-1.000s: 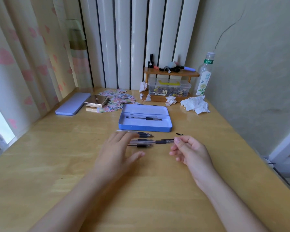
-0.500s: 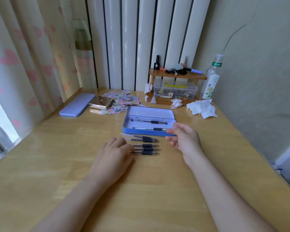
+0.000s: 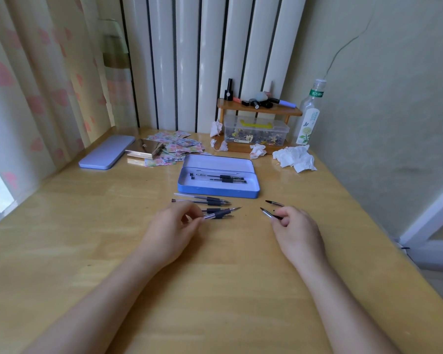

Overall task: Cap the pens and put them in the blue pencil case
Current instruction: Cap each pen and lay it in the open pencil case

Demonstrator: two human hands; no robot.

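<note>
The open blue pencil case (image 3: 216,193) lies mid-table with two capped pens (image 3: 219,178) inside. In front of it lie several uncapped pens (image 3: 205,200) in a row. My left hand (image 3: 172,232) pinches one uncapped pen (image 3: 219,213), lifting its tip slightly to the right. My right hand (image 3: 296,232) holds a pen cap (image 3: 267,213) that points left toward that pen. Another loose cap (image 3: 274,203) lies on the table just beyond my right hand.
The case's lid (image 3: 107,155) lies at the far left beside a gold box (image 3: 143,150) and stickers. A wooden shelf (image 3: 258,111) over a clear box (image 3: 256,131), crumpled tissues (image 3: 294,158) and a bottle (image 3: 310,116) stand at the back right.
My right hand left the case, where a second pen now lies, came back toward me and picked up a cap. My left hand took hold of an uncapped pen.
</note>
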